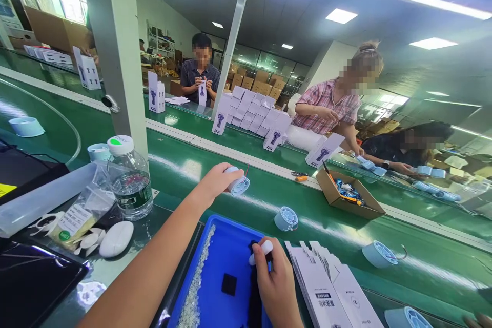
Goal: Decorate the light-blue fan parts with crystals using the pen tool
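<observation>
My left hand (213, 180) reaches out over the green conveyor belt, its fingers closed around a light-blue round plastic housing (240, 187). A thin red wire sticks up from that part. Close to me, my right hand (277, 279) grips a small white rounded cylinder (262, 252) between thumb and fingers; its exact kind does not show. Below that hand is a blue tray (215, 271). Small clear pieces (190, 302) line the tray's left side, a black square pad (229, 284) lies in the middle, and dark material runs along its right side, partly hidden by my hand.
More light-blue housings (286, 219) stand on the belt (172, 156). Flat white cartons (330, 287) lie right of the tray. At left are a water bottle (129, 179) and a white computer mouse (116, 239). Several people work across the belt, near an open cardboard box (365, 207).
</observation>
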The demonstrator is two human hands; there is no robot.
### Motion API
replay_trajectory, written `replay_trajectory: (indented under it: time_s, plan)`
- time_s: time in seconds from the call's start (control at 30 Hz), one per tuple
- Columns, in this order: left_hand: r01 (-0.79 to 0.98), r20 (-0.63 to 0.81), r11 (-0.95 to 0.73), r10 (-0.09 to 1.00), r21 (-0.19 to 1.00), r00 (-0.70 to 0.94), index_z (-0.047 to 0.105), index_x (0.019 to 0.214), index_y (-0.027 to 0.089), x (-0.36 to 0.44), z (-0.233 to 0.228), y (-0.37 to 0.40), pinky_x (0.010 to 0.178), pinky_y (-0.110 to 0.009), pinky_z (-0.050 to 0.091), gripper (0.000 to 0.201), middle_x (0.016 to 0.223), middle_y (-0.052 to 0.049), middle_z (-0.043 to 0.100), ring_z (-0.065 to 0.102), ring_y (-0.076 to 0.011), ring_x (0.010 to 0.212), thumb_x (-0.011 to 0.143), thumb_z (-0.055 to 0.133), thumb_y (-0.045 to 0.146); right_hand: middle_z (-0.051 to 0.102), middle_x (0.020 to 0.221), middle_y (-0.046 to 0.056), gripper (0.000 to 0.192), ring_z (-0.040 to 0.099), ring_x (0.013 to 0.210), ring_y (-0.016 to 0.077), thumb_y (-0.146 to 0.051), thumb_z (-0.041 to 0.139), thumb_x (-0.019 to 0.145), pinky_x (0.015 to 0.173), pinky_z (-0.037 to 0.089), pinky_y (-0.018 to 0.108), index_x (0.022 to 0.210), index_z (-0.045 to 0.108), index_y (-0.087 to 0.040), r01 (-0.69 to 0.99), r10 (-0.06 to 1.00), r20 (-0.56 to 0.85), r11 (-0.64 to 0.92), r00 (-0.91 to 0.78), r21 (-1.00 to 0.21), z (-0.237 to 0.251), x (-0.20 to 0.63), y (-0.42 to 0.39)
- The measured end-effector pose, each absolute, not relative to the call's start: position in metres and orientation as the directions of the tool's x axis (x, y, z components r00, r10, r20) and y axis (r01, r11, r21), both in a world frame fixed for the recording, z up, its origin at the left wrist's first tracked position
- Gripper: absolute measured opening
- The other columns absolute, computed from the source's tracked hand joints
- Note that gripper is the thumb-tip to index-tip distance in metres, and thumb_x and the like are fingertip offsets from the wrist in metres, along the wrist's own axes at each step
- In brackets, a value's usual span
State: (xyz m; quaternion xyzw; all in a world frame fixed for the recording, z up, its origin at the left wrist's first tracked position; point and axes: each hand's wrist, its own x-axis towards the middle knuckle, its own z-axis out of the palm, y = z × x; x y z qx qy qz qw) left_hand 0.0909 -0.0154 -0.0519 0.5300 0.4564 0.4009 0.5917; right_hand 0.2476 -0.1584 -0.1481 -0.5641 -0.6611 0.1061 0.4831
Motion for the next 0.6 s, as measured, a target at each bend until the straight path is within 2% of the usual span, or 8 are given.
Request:
replay_trajectory:
  time_s: [0.13,0.23,0.33,0.4,0.5,0.6]
  plan:
    - [0.004,-0.097,0.1,0.957,0.995,0.272,0.057,0.085,0.017,0.091,-0.053,-0.016,0.064,-0.028,0.046,0.033,0.08,-0.002,0.061,0.055,-0.0142,0.072,0.071,0.065,0.046,0.05,0.065,-0.003,0.021,0.048,0.056,0.0113,-0.032,0.044,0.095,0.054,0.04,0.02,0.076,0.048,-0.021,0.618,0.866,0.492,0.336,0.094,-0.711,-0.147,0.246,-0.159]
    - [0.006,-0.103,0.106,0.953,0.994,0.284,0.057,0.087,0.016,0.092,-0.057,-0.016,0.063,-0.027,0.045,0.034,0.081,-0.003,0.061,0.054,-0.0139,0.071,0.071,0.065,0.045,0.051,0.065,-0.003,0.02,0.049,0.057,0.011,-0.03,0.044,0.094,0.056,0.041,0.019,0.076,0.049,-0.021,0.572,0.839,0.531,0.381,0.116,-0.727,-0.145,0.242,-0.162]
    - [0.009,-0.147,0.151,0.949,0.989,0.279,0.056,0.087,0.015,0.096,-0.061,-0.016,0.062,-0.028,0.045,0.036,0.081,-0.004,0.06,0.054,-0.0146,0.071,0.07,0.066,0.046,0.051,0.062,-0.003,0.02,0.049,0.054,0.0102,-0.03,0.049,0.091,0.053,0.041,0.018,0.073,0.051,-0.021,0.473,0.857,0.515,0.449,0.013,-0.758,-0.149,0.233,-0.164]
    - [0.001,-0.164,0.17,0.947,0.985,0.275,0.055,0.086,0.015,0.099,-0.064,-0.017,0.063,-0.028,0.045,0.037,0.081,-0.004,0.06,0.055,-0.0147,0.072,0.07,0.065,0.047,0.051,0.059,-0.004,0.023,0.048,0.05,0.0099,-0.035,0.055,0.088,0.048,0.04,0.018,0.071,0.054,-0.02,0.363,0.888,0.46,0.426,0.008,-0.828,-0.155,0.226,-0.162]
    - [-0.025,-0.175,0.19,0.941,0.981,0.291,0.054,0.086,0.015,0.104,-0.068,-0.018,0.062,-0.026,0.044,0.039,0.08,-0.003,0.06,0.054,-0.0135,0.071,0.069,0.065,0.049,0.059,0.065,-0.001,0.027,0.055,0.051,0.0117,-0.046,0.059,0.084,0.05,0.046,0.021,0.078,0.06,-0.02,0.093,0.879,0.371,0.36,0.3,-0.928,-0.159,0.221,-0.159]
    - [0.015,-0.174,0.178,0.938,0.984,0.298,0.054,0.085,0.015,0.109,-0.071,-0.019,0.059,-0.026,0.043,0.042,0.075,-0.001,0.057,0.051,-0.0124,0.066,0.068,0.065,0.051,0.068,0.088,0.004,0.031,0.068,0.068,0.0166,-0.05,0.065,0.079,0.065,0.055,0.027,0.088,0.062,-0.02,-0.088,0.788,0.272,0.38,0.553,-0.921,-0.153,0.226,-0.155]
